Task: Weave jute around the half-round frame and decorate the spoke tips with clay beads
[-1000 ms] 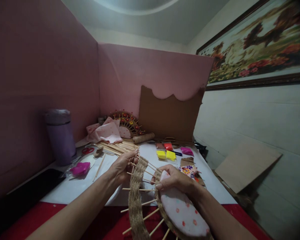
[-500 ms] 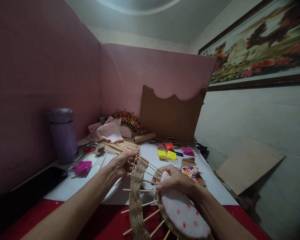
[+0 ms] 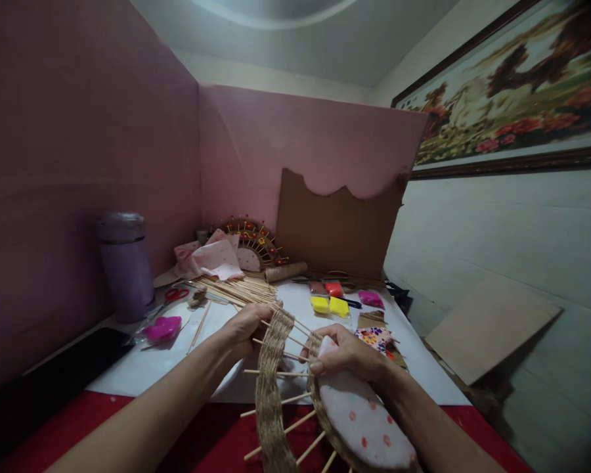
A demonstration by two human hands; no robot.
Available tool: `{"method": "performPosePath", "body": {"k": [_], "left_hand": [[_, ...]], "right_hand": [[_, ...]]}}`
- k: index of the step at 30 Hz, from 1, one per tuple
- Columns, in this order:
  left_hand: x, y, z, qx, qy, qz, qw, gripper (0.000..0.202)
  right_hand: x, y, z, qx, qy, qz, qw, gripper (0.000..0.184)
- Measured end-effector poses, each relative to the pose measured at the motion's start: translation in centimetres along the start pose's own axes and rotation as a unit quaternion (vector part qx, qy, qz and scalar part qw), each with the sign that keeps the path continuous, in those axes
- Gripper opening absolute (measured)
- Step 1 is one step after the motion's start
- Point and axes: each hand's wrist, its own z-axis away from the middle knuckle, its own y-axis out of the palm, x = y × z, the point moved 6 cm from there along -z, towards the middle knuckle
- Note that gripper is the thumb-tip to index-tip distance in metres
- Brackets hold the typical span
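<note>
While the right hand (image 3: pixel 347 355) is clamping the stick-and-twine frame (image 3: pixel 270 394) over red cloth (image 3: pixel 217 437), with the left hand (image 3: pixel 249 326) at its top, grip unclear, light, probably fragile sticks (image 3: pixel 300 422) are favouring holds on the padded base (image 3: pixel 367 420).

Tall pink wall (image 3: pixel 79 131) along the left edge of a red-topped table (image 3: pixel 217 433), pink partition (image 3: pixel 295 138) along its far edge, pale tiled wall (image 3: pixel 473 243) beyond the right edge, framed painting (image 3: pixel 512 98) hung there, grey ceiling (image 3: pixel 325 56) overhead with a pale glowing arc (image 3: pixel 276 27), all dimly lit

Dim, overhead glowing arc (image 3: pixel 274 25), shadowy lower left, wide-angle stretch
</note>
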Motion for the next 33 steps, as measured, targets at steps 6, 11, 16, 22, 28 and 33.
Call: {"method": "performPosePath", "body": {"k": [6,11,16,22,28,33], "left_hand": [[-0.7,-0.4,0.3,0.036,0.021,-0.028,0.999,0.02],[-1.6,-0.5,0.5,0.07,0.047,-0.027,0.996,0.019],[-1.8,-0.8,0.5,0.041,0.081,-0.048,0.995,0.028],[-2.0,-0.5,0.5,0.03,0.114,-0.102,0.988,0.019],[-2.7,-0.2,0.7,0.014,0.142,-0.138,0.98,0.016],[-3.2,-0.2,1.0,0.026,0.159,-0.163,0.973,0.016]], "right_hand": [[0.4,-0.2,0.0,-0.012,-0.019,-0.016,1.0,0.031],[1.2,-0.4,0.2,-0.023,-0.037,-0.043,0.998,0.031],[1.2,-0.5,0.1,-0.027,-0.036,-0.041,0.998,0.031],[1.2,-0.5,0.2,-0.032,-0.047,-0.05,0.997,0.034],[1.3,-0.5,0.2,-0.035,-0.045,-0.057,0.997,0.032],[1.1,0.0,0.5,-0.027,-0.025,-0.057,0.998,0.033]]}}
